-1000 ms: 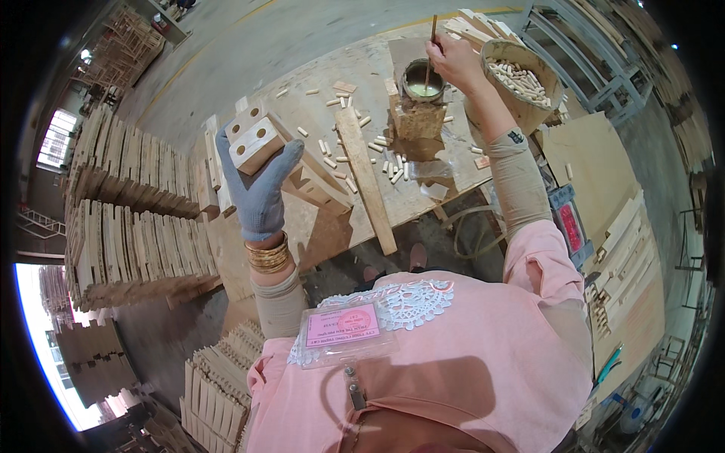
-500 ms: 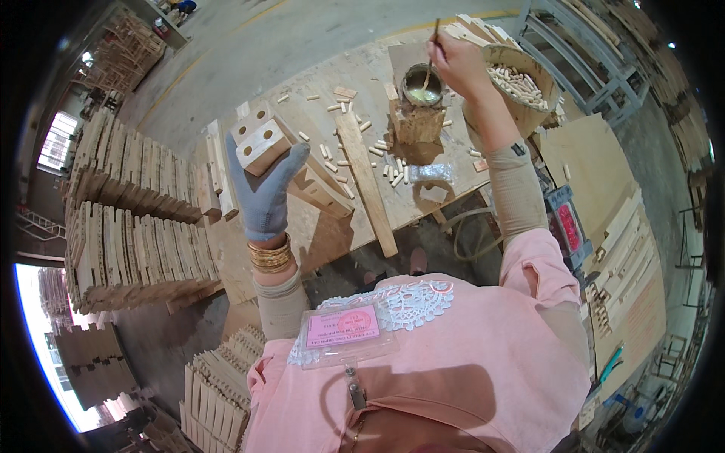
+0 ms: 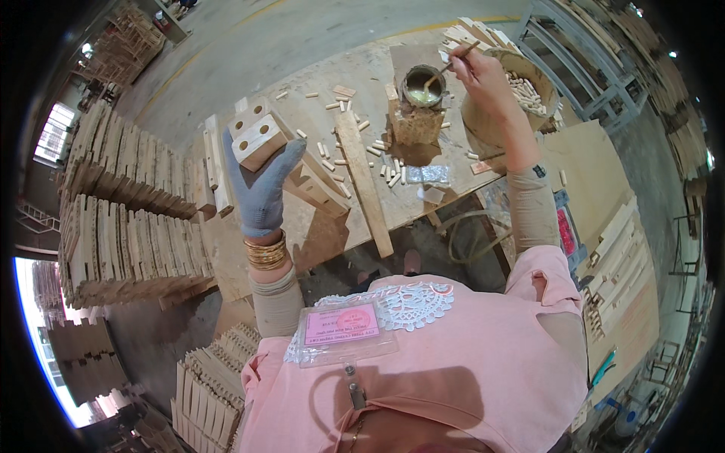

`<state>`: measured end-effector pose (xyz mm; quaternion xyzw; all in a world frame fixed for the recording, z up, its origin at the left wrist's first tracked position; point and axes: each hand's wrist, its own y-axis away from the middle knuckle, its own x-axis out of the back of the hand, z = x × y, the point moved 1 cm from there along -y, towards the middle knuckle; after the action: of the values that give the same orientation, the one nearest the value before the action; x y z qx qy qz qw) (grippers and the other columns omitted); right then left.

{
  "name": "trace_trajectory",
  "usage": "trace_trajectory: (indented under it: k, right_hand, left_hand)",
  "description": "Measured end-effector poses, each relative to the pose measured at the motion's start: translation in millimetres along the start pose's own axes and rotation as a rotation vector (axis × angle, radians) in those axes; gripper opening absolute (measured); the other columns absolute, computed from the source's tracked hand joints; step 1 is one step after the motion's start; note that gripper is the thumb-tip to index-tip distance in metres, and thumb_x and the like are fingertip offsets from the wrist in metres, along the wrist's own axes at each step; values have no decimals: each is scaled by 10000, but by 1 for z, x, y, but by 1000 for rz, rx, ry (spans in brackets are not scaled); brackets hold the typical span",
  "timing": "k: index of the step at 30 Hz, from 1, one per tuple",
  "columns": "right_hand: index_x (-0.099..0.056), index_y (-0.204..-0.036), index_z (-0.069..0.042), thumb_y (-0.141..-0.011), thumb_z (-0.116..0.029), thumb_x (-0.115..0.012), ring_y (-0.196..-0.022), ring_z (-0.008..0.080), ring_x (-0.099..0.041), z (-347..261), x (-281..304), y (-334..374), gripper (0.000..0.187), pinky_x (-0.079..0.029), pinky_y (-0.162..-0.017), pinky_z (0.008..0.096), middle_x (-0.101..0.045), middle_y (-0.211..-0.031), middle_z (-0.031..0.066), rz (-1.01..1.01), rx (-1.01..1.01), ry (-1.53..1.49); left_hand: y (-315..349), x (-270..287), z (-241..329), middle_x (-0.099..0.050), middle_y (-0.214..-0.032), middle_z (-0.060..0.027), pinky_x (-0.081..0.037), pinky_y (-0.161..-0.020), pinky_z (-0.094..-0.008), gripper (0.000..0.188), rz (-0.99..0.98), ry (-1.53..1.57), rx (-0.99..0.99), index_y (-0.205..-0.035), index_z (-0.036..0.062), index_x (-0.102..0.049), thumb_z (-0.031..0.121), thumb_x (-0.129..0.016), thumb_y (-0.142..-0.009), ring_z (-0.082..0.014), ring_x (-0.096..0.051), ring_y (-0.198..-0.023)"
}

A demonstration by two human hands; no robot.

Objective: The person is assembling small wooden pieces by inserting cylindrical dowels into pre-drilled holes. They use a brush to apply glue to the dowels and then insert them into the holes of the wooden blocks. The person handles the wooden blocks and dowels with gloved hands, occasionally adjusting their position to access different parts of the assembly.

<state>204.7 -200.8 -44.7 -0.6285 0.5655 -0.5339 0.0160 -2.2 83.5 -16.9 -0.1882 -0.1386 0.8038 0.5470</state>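
Observation:
My left hand (image 3: 263, 192), in a grey-blue glove, is closed around pale wooden pieces at the left of the table. The nearest drilled wooden block (image 3: 260, 143) has two round holes in its top end; another drilled piece is pressed behind it. My bare right hand (image 3: 485, 81) pinches a thin brush (image 3: 447, 66) by its handle. The brush slants down to the left, its tip inside a small dark pot (image 3: 406, 81) with pale greenish liquid. A wooden block (image 3: 419, 128) supports the pot. Beside my left hand, a longer drilled wooden piece (image 3: 321, 189) lies slanted on the table.
Loose wooden dowels (image 3: 391, 174) are scattered over the table (image 3: 317, 75). A flat wooden strip (image 3: 364, 181) points toward me. Behind my right wrist stands a large bucket (image 3: 483, 113) of dowels. Stacked wooden parts (image 3: 136, 238) rise at the left; more wooden pieces (image 3: 615, 264) lie on a board at right.
My right hand has moved right and slightly nearer, and the brush has tipped from nearly upright to a low slant, its tip still in the pot. My left hand keeps its hold.

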Motion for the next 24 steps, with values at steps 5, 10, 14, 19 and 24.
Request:
trace_trajectory:
  k: [5, 10, 14, 19, 24]
  right_hand:
    - [-581, -899, -47, -859, -225, -508, -655, 231, -615, 19, -27, 3, 196, -471, -614, 308, -625, -716, 114, -77, -160, -279]
    - [-588, -921, -31, -862, -216, -519, -658, 174, -621, 12, -2, 1, 206, -468, -600, 288, -636, -724, 92, -95, -145, -236]
    - [-604, -922, -23, -856, -185, -538, -619, 163, -601, 2, 14, 7, 186, -456, -570, 267, -635, -710, 96, 56, -83, -287]
    - [-614, -910, -12, -850, -176, -544, -609, 157, -596, -2, 4, 26, 188, -451, -561, 262, -634, -701, 103, 14, -108, -322]
    - [-585, -958, 31, -884, -128, -515, -755, 108, -591, 7, -2, 43, 189, -466, -661, 235, -629, -805, 57, -91, -270, -446]
  left_hand:
    - [-1, -3, -4, -553, -995, -67, -498, -763, -259, 544, -8, -10, -12, -1136, 23, -441, -65, -691, -661, -146, -565, -890]
    - [0, 1, -2, -557, -1018, -77, -491, -777, -266, 566, 26, 16, 31, -1161, 17, -437, -62, -690, -660, -152, -567, -902]
    - [1, 3, -5, -556, -1035, -86, -481, -794, -275, 584, 27, 6, 30, -1182, 14, -424, -62, -682, -664, -160, -567, -911]
    - [2, 3, -7, -556, -1045, -91, -473, -807, -280, 584, 31, -22, 16, -1186, 11, -423, -56, -681, -667, -162, -562, -923]
    - [1, 3, -5, -554, -1053, -96, -466, -821, -281, 590, 12, -67, 10, -1190, 6, -419, -48, -683, -665, -162, -555, -939]
